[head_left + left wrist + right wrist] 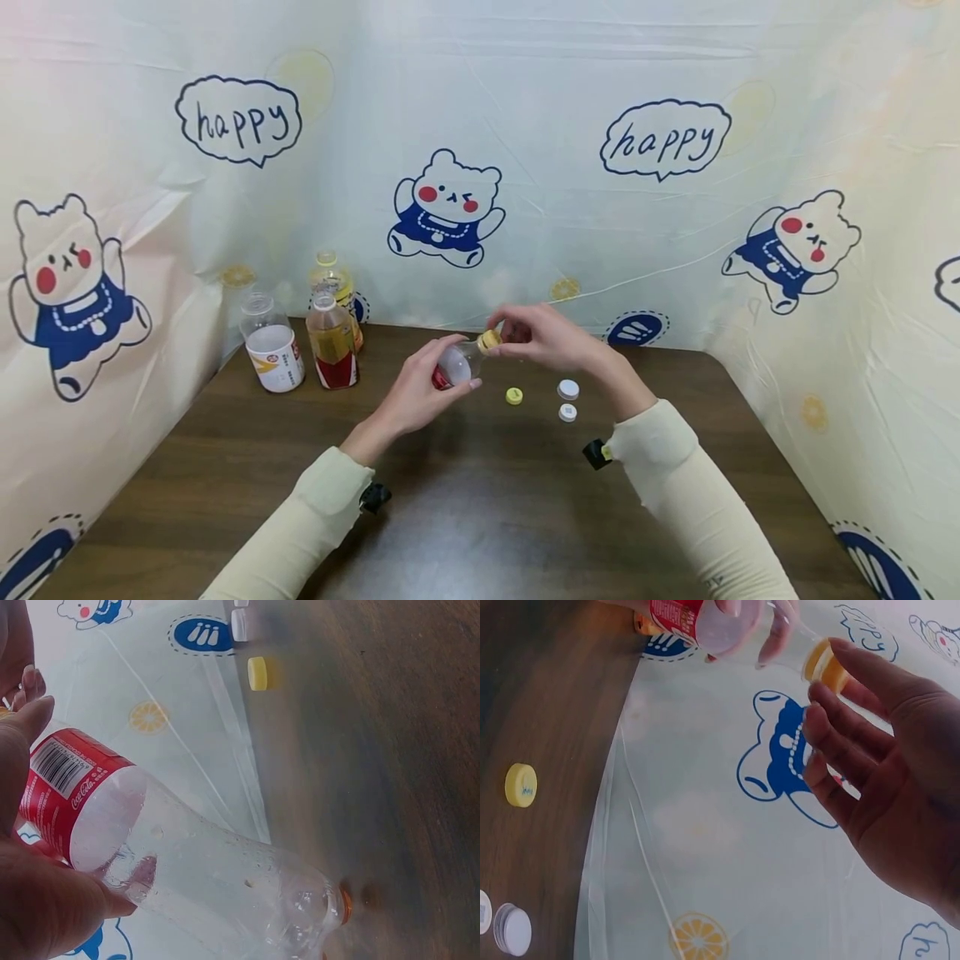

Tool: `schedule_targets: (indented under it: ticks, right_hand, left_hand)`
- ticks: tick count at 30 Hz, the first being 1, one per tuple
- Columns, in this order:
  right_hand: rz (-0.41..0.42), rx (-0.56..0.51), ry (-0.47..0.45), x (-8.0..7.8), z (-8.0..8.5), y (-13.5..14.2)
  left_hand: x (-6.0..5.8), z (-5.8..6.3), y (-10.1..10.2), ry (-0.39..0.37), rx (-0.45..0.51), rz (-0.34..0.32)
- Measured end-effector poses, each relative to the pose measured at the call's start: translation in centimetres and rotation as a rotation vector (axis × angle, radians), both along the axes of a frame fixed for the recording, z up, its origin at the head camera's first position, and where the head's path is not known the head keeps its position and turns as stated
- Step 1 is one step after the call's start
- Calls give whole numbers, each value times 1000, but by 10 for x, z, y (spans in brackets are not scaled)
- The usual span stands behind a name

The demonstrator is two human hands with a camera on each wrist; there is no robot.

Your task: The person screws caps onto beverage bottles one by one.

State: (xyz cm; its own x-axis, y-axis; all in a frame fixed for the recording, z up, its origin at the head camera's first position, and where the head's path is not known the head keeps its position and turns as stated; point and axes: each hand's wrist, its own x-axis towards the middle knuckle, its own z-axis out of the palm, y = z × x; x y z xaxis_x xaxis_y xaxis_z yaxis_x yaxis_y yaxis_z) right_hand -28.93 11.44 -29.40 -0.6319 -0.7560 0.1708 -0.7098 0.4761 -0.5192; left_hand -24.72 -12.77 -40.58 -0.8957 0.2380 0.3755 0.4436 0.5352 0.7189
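A clear plastic bottle with a red Coca-Cola label [79, 769] is held tilted above the table, its neck towards the right. My left hand [420, 383] grips it around the body; the left wrist view shows the thumb across the label's edge and the transparent base [300, 907]. At the neck, my right hand [547, 337] pinches a yellow-orange cap [825, 666] between thumb and index finger. The cap sits at the bottle's mouth; whether it is threaded on cannot be told. Below the hands lies a loose yellow cap [513, 396], with two white caps [568, 389] to its right.
Three uncapped bottles stand at the back left of the brown table [465, 517]: a white-labelled one [276, 358], a red-and-gold-labelled one [333, 342] and a yellow-labelled one [343, 287] behind. A printed cloth [540, 225] hangs behind the table and along both sides.
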Motion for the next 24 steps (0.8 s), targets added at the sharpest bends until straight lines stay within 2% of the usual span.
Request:
schedule_targets:
  ticks: [9, 13, 15, 18, 22, 24]
  right_hand:
    - [-183, 98, 206, 2, -5, -14]
    - [-227, 72, 229, 2, -3, -12]
    - [-218, 30, 205, 1, -1, -8]
    - [-141, -15, 119, 1, 4, -1]
    - [-23, 30, 2, 0, 8, 3]
    - [15, 57, -22, 0, 8, 3]
  left_hand:
    - [0, -1, 1, 5, -5, 10]
    - [0, 0, 2, 4, -1, 5]
    - [0, 0, 2, 1, -2, 0]
    - [0, 0, 2, -8, 0, 0]
    - [0, 0, 0, -13, 3, 5]
    - [0, 1, 0, -11, 1, 4]
